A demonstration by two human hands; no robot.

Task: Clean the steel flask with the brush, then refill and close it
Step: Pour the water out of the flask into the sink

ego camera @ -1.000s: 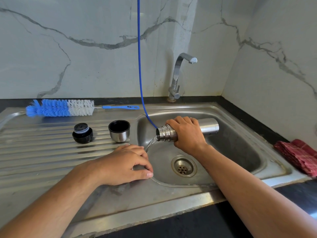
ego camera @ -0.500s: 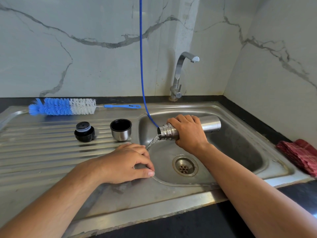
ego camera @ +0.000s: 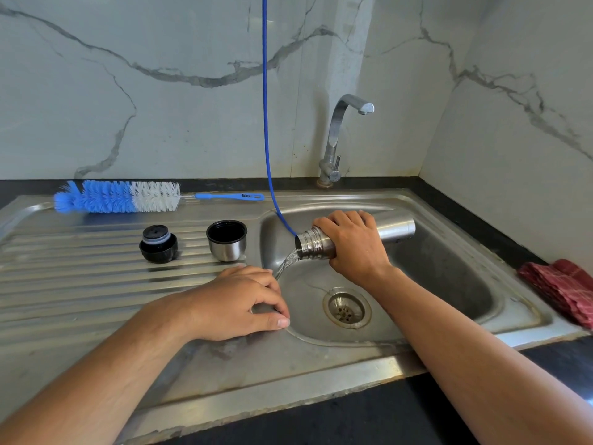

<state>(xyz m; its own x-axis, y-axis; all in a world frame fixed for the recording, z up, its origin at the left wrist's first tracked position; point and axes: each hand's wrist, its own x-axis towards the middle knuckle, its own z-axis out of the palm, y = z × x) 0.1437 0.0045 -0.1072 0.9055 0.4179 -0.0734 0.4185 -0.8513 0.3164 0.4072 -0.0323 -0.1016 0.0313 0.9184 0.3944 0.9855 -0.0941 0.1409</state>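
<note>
Right hand (ego camera: 354, 244): I am wrapping my curled fingers round the steel flask (ego camera: 393, 227), holding it nearly level over the sink basin (ego camera: 449, 268), mouth tipped left.
Water (ego camera: 287, 261): a thin stream is running from the flask's threaded neck into the basin, near the round perforated drain (ego camera: 346, 309).
Left hand (ego camera: 237, 303): I am resting it on the sink's rim, fingers loosely curled, gripping nothing.
Drainboard (ego camera: 80, 277): ribbed stainless steel is carrying the black stopper (ego camera: 158, 244) and, beside it, the steel cup lid (ego camera: 226, 240), mouth up, black inside.
Brush (ego camera: 117, 196): blue and white bristles, twisted wire, blue handle; its lettering is reading "BIG BL", the rest illegible.
Surroundings: curved chrome tap (ego camera: 335, 146); blue cord (ego camera: 265, 123); folded red cloth (ego camera: 561, 289).
</note>
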